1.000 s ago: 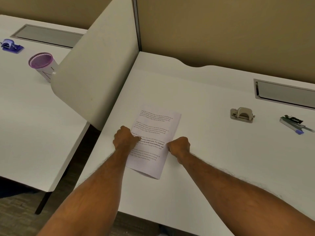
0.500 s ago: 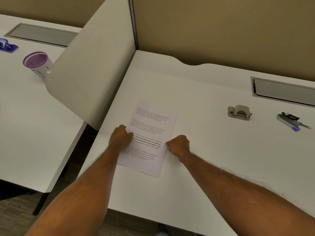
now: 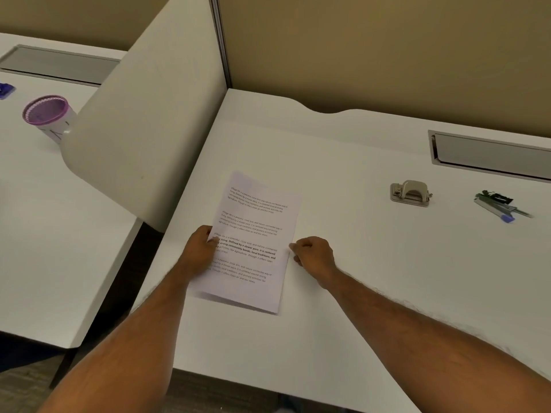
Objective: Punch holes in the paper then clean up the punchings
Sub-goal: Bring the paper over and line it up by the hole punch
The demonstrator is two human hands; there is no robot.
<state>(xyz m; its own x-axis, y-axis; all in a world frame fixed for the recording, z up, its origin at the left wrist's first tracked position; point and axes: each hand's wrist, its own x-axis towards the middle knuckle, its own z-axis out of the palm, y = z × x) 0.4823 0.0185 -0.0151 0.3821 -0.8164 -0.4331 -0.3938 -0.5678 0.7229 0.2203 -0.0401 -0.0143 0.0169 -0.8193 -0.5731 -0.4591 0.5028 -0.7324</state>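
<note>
**Printed sheet held at both long edges, punch untouched**

Head view: the paper (image 3: 256,239) lies flat on the white surface (image 3: 357,293), its long axis running away from the person and leaning slightly right, the top edge at the far end. It carries four blocks of small print. The third block has bold lines that read roughly "living. Defined by a slower pace, it is centered… strong community bonds, local traditions"; the rest is too small to read with any certainty. The left hand (image 3: 201,253) covers the sheet's left edge at that block, fingers curled, thumb on the paper; whether its grip pinches the sheet or only presses it cannot be told. The right hand (image 3: 313,254) sits curled at the right edge, fingertips touching it, its grip equally unclear. The hole punch (image 3: 411,193), metal, stands well right of the paper and slightly beyond it. Further right of the paper lie pens (image 3: 502,207), hard to make out. Left of the paper, past a divider panel (image 3: 149,138), stands a purple-rimmed cup (image 3: 46,114); a blue object (image 3: 5,90) is cut off at the frame edge.
</note>
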